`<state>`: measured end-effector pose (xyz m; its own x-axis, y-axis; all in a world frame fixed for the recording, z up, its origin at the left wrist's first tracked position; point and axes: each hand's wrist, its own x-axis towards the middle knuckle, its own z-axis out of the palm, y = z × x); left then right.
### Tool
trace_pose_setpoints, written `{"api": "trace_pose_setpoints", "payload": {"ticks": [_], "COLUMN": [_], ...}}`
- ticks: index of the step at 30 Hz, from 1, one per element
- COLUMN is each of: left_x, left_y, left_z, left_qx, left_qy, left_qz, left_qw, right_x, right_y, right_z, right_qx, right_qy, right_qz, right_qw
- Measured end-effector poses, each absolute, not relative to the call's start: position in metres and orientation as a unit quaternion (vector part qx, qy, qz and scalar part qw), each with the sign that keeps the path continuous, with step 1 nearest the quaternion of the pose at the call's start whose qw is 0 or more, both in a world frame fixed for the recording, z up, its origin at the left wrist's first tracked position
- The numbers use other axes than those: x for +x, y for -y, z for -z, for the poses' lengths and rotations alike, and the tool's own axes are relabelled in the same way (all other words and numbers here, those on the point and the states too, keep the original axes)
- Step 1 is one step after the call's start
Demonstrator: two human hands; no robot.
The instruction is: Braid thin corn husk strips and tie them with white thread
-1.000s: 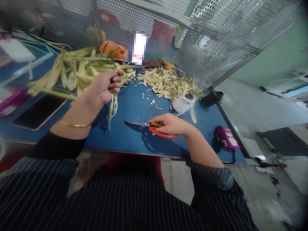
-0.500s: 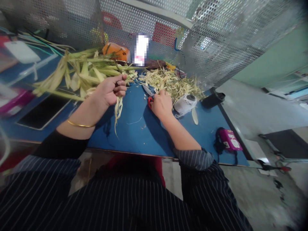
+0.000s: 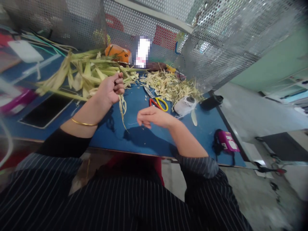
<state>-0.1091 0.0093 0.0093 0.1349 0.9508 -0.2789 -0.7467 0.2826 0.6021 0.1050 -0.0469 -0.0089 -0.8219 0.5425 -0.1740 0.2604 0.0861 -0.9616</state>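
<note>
My left hand (image 3: 112, 88) is closed on thin, pale corn husk strips (image 3: 123, 107), whose loose ends dangle below the fingers. My right hand (image 3: 154, 117) hovers over the blue table with loosely bent fingers, and I see nothing in its grasp. Just beyond it lie scissors (image 3: 158, 103) with red and yellow handles, the blades pointing toward the far side. A white thread cone (image 3: 184, 106) is to the right of the scissors. Behind them spreads a heap of husk shreds (image 3: 166, 84). Long green-yellow corn husks (image 3: 83, 75) are piled behind and left of my left hand.
A dark flat panel (image 3: 45, 109) lies at the left, near a magenta object (image 3: 19, 101). An orange packet (image 3: 118, 53) stands at the back, before a perforated metal screen (image 3: 166, 35). Toward the right edge are a black cone (image 3: 211, 102) and a magenta box (image 3: 228, 141).
My right hand has let go of the scissors and moved back toward me and left. The scissors now rest on the table. My left hand still holds the husk strips.
</note>
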Motion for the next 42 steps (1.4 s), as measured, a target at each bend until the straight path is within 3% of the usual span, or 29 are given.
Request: {"api": "trace_pose_setpoints", "payload": {"ticks": [1,2,5,7,11,13,17,28,33,39,42], "left_x": [-0.109,-0.109,-0.103,-0.098,-0.092,-0.091,-0.090,-0.081,-0.064,-0.057,-0.058], "left_y": [-0.009,-0.009,-0.005,-0.003,-0.001,-0.001,0.000,0.007,0.024,0.033,0.030], "left_z": [-0.010,-0.010,-0.011,-0.009,-0.001,0.002,0.003,0.009,0.006,0.007,0.009], "left_qx": [0.159,0.159,0.167,0.175,0.200,0.212,0.226,0.324,0.392,0.424,0.426], "left_qy": [-0.319,-0.321,-0.328,-0.330,-0.331,-0.333,-0.336,-0.414,-0.453,-0.473,-0.474], "left_qz": [-0.590,-0.602,-0.614,-0.605,-0.570,-0.555,-0.548,-0.452,-0.389,-0.332,-0.333], "left_qw": [0.724,0.713,0.698,0.703,0.725,0.732,0.732,0.721,0.700,0.697,0.695], "right_x": [0.118,0.129,0.149,0.153,0.161,0.169,0.191,0.231,0.251,0.245,0.245], "right_y": [0.038,0.028,-0.015,-0.047,-0.084,-0.083,-0.066,0.037,0.051,0.004,-0.011], "right_z": [0.002,-0.003,-0.013,-0.019,-0.044,-0.060,-0.069,-0.004,0.017,0.011,0.016], "right_qx": [-0.270,-0.283,-0.396,-0.468,-0.607,-0.638,-0.612,-0.621,-0.714,-0.773,-0.752], "right_qy": [0.748,0.761,0.726,0.704,0.743,0.734,0.743,0.690,0.602,0.597,0.632], "right_qz": [-0.600,-0.575,-0.397,-0.225,0.001,0.072,0.103,0.110,0.125,0.069,0.041], "right_qw": [0.083,0.108,0.398,0.485,0.282,0.221,0.250,0.355,0.334,0.204,0.182]}}
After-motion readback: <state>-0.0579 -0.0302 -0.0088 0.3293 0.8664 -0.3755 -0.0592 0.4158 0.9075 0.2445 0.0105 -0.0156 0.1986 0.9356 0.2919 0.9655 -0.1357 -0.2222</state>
